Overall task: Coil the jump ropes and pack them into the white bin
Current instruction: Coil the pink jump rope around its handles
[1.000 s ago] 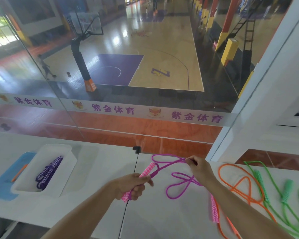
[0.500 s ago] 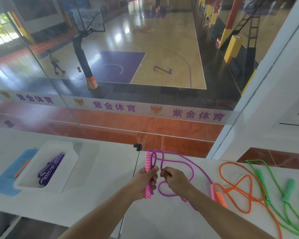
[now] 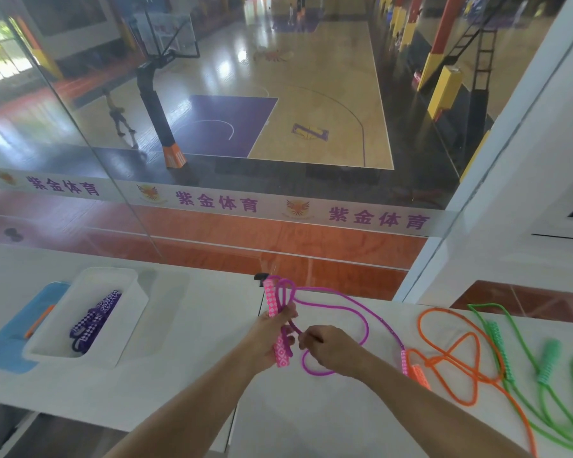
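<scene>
My left hand grips a pink patterned handle upright, with loops of the purple cord folded along it. My right hand pinches the same cord just right of the handle. The rest of the cord trails right across the white table to the rope's second pink handle. The white bin stands at the left with a coiled purple rope inside. An orange rope and a green rope lie loose at the right.
A blue tray with an orange stick sits left of the bin. A glass wall rises just behind the table, over a basketball court below. A seam and a black clip mark the table's middle. A white pillar stands at the right.
My right hand has brought cord in to the handle and laid more loops against it. The handle now stands more upright, and less cord lies loose on the table.
</scene>
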Motion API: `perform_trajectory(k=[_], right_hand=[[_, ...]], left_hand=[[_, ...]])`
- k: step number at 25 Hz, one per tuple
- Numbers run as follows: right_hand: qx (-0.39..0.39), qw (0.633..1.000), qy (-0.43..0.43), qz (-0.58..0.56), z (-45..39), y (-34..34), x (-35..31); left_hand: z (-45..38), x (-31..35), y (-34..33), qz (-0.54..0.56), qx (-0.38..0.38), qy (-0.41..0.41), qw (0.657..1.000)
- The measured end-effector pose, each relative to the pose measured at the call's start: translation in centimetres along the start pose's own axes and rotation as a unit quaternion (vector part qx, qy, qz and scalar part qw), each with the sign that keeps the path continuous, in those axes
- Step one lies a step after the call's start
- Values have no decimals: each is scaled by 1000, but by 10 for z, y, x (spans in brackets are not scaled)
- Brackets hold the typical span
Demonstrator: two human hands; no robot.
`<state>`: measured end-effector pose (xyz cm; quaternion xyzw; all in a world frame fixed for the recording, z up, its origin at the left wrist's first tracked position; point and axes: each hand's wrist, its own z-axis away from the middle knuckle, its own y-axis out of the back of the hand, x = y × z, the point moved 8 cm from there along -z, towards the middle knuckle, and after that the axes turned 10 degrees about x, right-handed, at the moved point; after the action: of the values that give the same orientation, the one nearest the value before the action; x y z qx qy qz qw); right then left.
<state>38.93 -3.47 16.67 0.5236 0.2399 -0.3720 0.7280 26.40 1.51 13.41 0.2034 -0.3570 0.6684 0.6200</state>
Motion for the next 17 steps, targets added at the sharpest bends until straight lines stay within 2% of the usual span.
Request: perform_trajectory(k=[2, 5, 8, 10, 12, 14, 17], right_hand=[[-27, 999, 2, -30, 8, 0, 7], [-67, 997, -2, -49, 18, 3, 27], [-104, 994, 6, -38, 23, 3, 35], [-137, 990, 31, 8, 27, -1, 29], [-160, 986, 42, 32, 28, 0, 22], [-157, 985, 57, 44, 23, 6, 14], [-65, 994, 77, 50, 6, 28, 3]], left_hand=[[-7, 15, 14, 111, 26, 2, 993], [-21, 37, 46, 253, 68, 3, 965], [-31, 41, 65, 259, 93, 15, 961], [-30, 36, 65, 156, 95, 20, 983], [-25, 33, 56, -27, 77, 2, 997], [-15, 28, 41, -182, 29, -17, 983], [3, 13, 13, -291, -74, -18, 954]])
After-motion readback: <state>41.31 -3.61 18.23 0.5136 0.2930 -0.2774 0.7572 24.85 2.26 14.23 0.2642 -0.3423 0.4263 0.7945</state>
